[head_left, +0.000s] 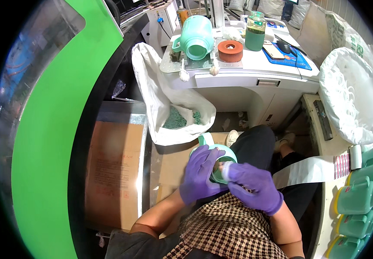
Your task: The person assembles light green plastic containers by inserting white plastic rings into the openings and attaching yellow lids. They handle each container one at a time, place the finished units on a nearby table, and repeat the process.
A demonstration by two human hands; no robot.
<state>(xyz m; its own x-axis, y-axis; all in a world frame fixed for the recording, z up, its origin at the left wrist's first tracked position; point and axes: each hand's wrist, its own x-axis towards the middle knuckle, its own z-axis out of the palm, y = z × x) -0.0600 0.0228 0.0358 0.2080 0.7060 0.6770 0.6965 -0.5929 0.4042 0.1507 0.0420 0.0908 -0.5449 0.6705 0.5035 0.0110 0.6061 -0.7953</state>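
Note:
A mint-green jug-like shell (228, 152) with a handle is held over my lap, its round opening facing up toward me. My left hand (198, 175), in a purple glove, wraps round the shell's left side. In my right hand (255, 186), gloved the same way, is a small white, rounded piece (226, 170) pinched at the opening's right edge. What kind of thing it is I cannot make out, and its far end is partly inside the opening. The fingers of my right hand are curled. A brown checked apron (221, 222) lies across my lap below the shell.
An open white sack (152, 108) with green scraps stands ahead. On the white desk (238, 80) are another mint jug (195, 36), a red-brown ring (230, 51) and a jar (255, 32). Several mint jugs (359, 196) line the right-hand bench. A green panel (53, 129) rises at left.

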